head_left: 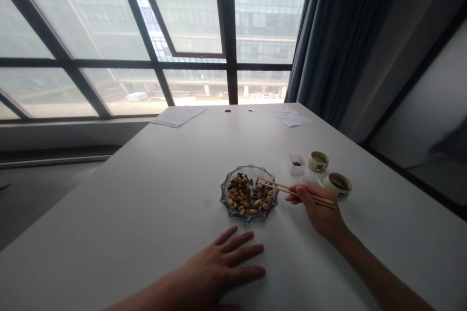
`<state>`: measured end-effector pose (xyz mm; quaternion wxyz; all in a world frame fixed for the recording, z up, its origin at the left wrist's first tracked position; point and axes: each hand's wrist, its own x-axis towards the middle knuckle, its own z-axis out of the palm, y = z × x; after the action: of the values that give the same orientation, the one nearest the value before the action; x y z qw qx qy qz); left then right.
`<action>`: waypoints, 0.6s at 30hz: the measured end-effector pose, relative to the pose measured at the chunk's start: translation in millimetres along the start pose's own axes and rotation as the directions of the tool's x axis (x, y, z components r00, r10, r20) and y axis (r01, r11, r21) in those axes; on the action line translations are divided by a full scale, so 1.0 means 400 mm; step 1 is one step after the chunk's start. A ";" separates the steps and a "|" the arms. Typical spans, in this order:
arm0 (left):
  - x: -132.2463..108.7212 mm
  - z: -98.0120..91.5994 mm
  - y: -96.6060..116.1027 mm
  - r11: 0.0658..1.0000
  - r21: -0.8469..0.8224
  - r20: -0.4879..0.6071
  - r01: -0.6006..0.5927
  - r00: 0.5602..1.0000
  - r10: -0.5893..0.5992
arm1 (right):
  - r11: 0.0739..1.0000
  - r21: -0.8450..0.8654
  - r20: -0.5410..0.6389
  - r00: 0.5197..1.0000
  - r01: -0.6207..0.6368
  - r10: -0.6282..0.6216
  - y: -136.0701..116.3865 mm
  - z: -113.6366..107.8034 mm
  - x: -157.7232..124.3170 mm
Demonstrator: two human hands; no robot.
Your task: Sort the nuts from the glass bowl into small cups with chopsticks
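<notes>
My right hand grips a pair of wooden chopsticks, their tips over the right part of a scalloped glass bowl. Inside the bowl lie pistachios and several dark brown, elongated pieces that look like seeds. Something small and dark shows at the chopstick tips; I cannot tell whether it is pinched. Flat on the table with fingers spread, my left hand rests just in front of the bowl and holds nothing.
Beyond my right hand stand a small clear square cup with dark bits, a partly hidden clear container and two beige ceramic cups. Papers lie at the far edge of the white table, before the window.
</notes>
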<state>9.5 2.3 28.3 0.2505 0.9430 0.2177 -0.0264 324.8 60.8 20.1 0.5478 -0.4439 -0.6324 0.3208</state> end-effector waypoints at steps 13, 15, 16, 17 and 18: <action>0.000 0.006 -0.001 1.000 -0.017 -0.048 -0.013 0.999 0.013 | 0.990 -0.082 0.052 0.992 0.115 -0.111 -0.013 0.016 -0.018; 0.000 0.006 -0.001 1.000 -0.016 -0.055 -0.018 0.998 0.017 | 0.993 -0.073 0.004 0.996 0.094 -0.093 -0.010 0.020 -0.021; 0.001 0.006 -0.002 1.000 -0.015 -0.047 -0.016 0.999 0.016 | 0.995 -0.060 -0.012 0.997 0.082 -0.083 -0.008 0.023 -0.023; 0.001 0.006 -0.002 1.000 -0.013 -0.038 -0.013 0.999 0.013 | 0.996 -0.046 -0.019 0.997 0.072 -0.073 -0.006 0.027 -0.024; 0.001 0.005 -0.001 1.000 -0.013 -0.034 -0.011 0.999 0.010 | 0.997 -0.038 -0.016 0.997 0.068 -0.069 -0.005 0.031 -0.024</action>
<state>9.6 1.9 26.1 0.2528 0.9428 0.2171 -0.0075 312.4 52.2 15.3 0.5555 -0.4348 -0.6484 0.2861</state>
